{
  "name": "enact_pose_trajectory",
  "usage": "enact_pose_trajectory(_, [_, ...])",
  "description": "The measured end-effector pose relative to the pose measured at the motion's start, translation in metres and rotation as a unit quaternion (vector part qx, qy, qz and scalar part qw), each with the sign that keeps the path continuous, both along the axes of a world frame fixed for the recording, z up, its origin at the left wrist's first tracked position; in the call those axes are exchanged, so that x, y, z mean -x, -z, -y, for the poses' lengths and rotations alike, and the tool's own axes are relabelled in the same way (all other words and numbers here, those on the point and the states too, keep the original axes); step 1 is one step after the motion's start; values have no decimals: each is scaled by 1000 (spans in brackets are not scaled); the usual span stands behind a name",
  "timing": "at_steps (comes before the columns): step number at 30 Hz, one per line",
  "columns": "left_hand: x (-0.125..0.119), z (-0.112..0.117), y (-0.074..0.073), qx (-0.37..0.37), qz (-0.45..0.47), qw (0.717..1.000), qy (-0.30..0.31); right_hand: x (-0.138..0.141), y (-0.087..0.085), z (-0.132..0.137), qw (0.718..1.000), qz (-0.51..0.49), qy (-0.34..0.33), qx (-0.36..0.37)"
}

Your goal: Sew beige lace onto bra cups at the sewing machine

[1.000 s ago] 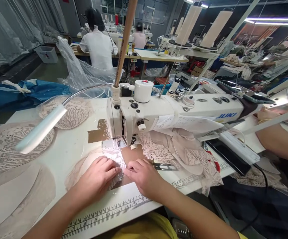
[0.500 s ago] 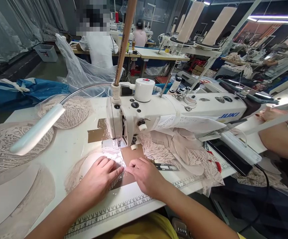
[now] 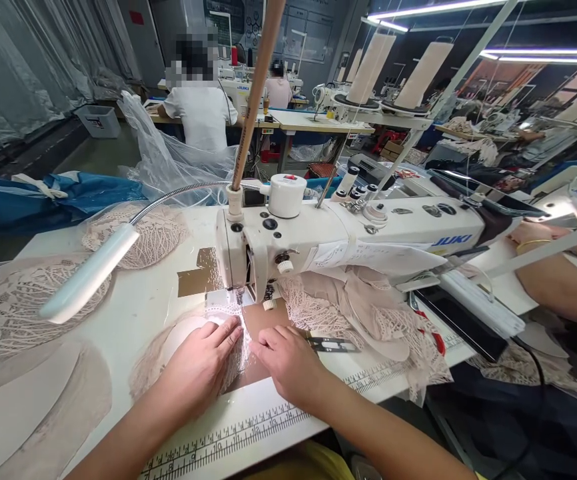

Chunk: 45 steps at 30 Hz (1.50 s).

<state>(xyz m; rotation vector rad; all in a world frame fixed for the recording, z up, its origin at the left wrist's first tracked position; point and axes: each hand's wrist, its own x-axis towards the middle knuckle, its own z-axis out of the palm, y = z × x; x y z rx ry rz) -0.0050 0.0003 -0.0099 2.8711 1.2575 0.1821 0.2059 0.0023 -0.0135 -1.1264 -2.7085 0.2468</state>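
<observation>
A beige lace piece with a smooth pad (image 3: 177, 339) lies on the sewing machine bed, its lace edge (image 3: 242, 343) running under the needle area of the white sewing machine (image 3: 298, 233). My left hand (image 3: 206, 353) rests flat on this piece, fingers stretched out and side by side, just left of the edge. Close by on the right, my right hand (image 3: 286, 363) has its fingers curled together at the lace edge; its thumb is mostly hidden. Thread snips (image 3: 333, 344) lie just beyond my right hand.
More lace pieces (image 3: 138, 233) lie at the left, and a lace pile (image 3: 358, 307) at the right. A lamp (image 3: 91, 273) arches over the left side. A black phone-like slab (image 3: 461, 323) sits near a neighbour's arm (image 3: 553, 280). A ruler strip (image 3: 248, 427) lines the front edge.
My hands have parted slightly at the lace edge. My left fingers have flattened forward onto the lace, and its thumb no longer shows. The view has tilted up a little.
</observation>
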Motion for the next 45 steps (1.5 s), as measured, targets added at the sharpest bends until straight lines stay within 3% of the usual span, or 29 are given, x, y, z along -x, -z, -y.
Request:
enact_pose_trajectory(9, [-2,-4,-2,-31,-58,998,22,3,-2,-1,1000,11,2,-16])
enact_pose_trajectory(17, [10,-20,-3,4,33,999,7,11,-9,-14,999,44,-4,11])
enact_pose_trajectory(23, [19,-45,-3,23,58,998,17,24,-23,-31,997,79,13,12])
enact_pose_trajectory(27, [19,-56,-7,24,48,998,19,28,-22,-37,997,69,28,19])
enact_pose_trajectory(37, [22,-46,-2,27,109,993,47,26,-11,-41,997,67,31,-9])
enact_pose_trajectory(45, [25,-64,-5,43,139,988,45,30,-15,-44,996,45,74,-13])
